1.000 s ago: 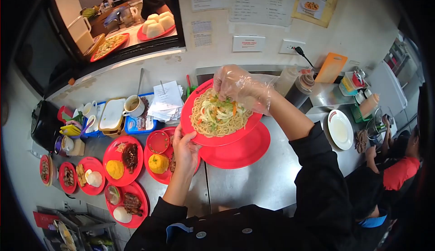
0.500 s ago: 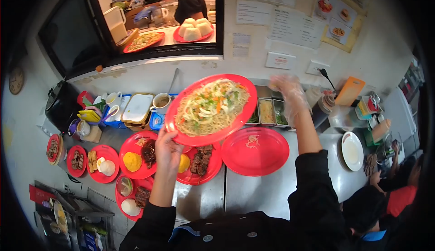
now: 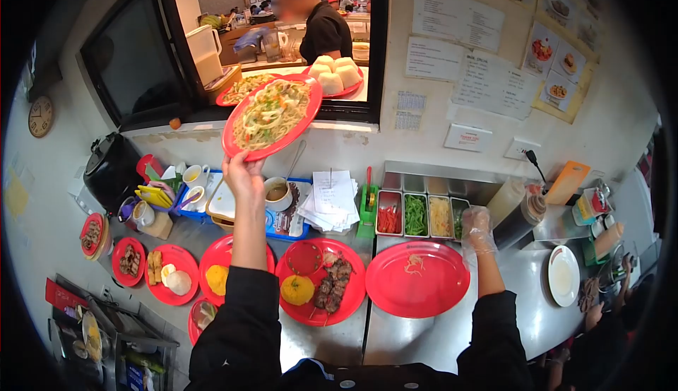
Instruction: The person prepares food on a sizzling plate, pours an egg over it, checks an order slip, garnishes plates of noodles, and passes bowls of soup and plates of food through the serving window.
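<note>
My left hand (image 3: 244,176) grips the lower edge of a red oval plate (image 3: 316,105) heaped with noodles and vegetables (image 3: 272,115). The plate is raised and tilted in front of the window sill. My right hand (image 3: 480,227), in a clear plastic glove, is beside the rightmost metal tray of toppings; its fingers are curled, and what they hold, if anything, is too small to tell. Left of that hand lies a red oval plate (image 3: 395,299) with a few noodle strands on it.
Red plates of food, one with skewers (image 3: 332,285), stand along the steel counter. Behind them are a mug (image 3: 278,194), papers (image 3: 330,200) and topping trays (image 3: 415,214). Squeeze bottles (image 3: 521,220) and a white plate (image 3: 563,275) are at the right. A person (image 3: 326,31) stands beyond the window.
My left hand has carried the noodle plate up and left towards the window. My gloved right hand has left the noodles and moved down beside the topping trays. The view has shifted left.
</note>
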Tool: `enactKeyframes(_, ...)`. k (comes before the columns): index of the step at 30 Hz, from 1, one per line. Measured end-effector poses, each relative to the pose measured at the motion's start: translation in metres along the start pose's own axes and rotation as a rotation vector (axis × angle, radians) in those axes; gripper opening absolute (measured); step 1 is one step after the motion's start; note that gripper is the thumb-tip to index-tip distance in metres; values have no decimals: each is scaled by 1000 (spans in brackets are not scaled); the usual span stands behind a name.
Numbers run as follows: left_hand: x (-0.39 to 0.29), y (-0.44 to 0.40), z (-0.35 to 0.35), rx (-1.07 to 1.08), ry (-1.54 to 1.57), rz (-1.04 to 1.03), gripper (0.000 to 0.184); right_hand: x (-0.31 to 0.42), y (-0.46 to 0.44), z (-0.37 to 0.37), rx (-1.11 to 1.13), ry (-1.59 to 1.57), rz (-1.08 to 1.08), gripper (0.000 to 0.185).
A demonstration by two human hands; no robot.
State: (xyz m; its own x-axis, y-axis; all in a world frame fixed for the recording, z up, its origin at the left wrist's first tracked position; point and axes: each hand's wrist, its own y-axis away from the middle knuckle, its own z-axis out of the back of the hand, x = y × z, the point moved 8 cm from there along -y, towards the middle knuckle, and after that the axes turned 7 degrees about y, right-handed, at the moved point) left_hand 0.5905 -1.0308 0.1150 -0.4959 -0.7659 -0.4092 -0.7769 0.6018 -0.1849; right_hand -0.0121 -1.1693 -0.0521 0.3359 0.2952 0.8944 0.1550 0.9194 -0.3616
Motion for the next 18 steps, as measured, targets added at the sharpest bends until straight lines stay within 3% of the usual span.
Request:
enactKeyframes(1, -7, -6, 9, -1, 4, 1, 51, 5, -6, 3, -1, 3, 3, 12)
enactKeyframes(3, -22, -16, 26, 24, 59, 57, 47, 14, -11, -20, 276, 930, 185, 11)
enactKeyframes(5, -53, -13, 28, 25, -10, 33, 45, -20, -25, -17, 281, 983, 245, 6)
enactKeyframes(7, -76, -16, 36, 25, -77, 8, 42, -108, -55, -1, 212, -498, -1, 13)
enactKeyframes(8, -90, -21, 46, -17, -91, -42, 40, -66, -48, -2, 173, 24, 107, 12)
enactKeyframes(9, -104, -26, 56, -59, -104, -94, 38, 20, -24, -16, 112, 913, 226, 12)
enactKeyframes(10, -112, -34, 66, -33, -58, -70, 40, 73, -13, -28, 74, 1023, 263, 11)
enactKeyframes(13, -135, -48, 85, -29, -61, -112, 42, 151, -6, -80, 84, 978, 300, 13)
enactKeyframes(18, -171, -53, 112, -133, -76, -230, 41, 252, 12, -228, 346, 591, 641, 15)
